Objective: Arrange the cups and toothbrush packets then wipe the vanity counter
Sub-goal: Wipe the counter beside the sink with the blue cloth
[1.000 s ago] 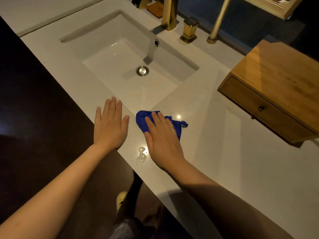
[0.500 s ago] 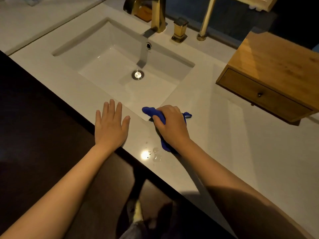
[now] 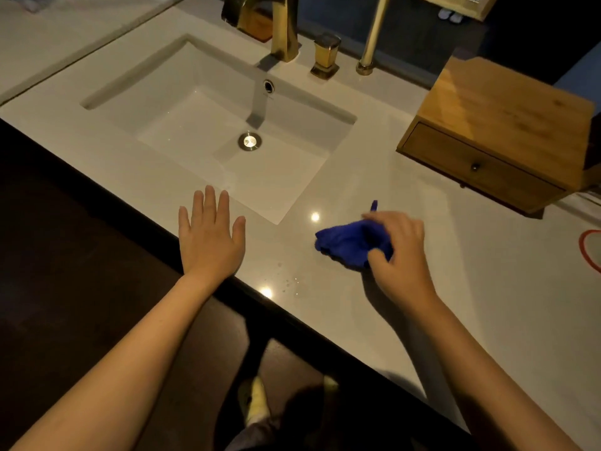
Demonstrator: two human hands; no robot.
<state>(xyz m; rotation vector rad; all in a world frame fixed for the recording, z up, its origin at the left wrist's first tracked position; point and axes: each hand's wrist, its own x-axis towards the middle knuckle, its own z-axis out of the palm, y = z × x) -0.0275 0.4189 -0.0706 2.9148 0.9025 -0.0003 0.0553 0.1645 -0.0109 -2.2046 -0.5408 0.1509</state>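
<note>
Two hands are over the vanity counter (image 3: 455, 288). The left hand (image 3: 209, 236) lies flat at its front edge, fingers straight, at 6 o'clock from the sink (image 3: 208, 102). The right hand (image 3: 401, 252) curls around a bunched blue cloth (image 3: 348, 244), at 3 o'clock from the left hand. A wooden drawer box (image 3: 500, 125) sits at 1 o'clock from the cloth.

The blurred right hand (image 3: 398, 252) hides part of the cloth (image 3: 344, 244). Right of it, a red ring (image 3: 589, 252) is cut off.
</note>
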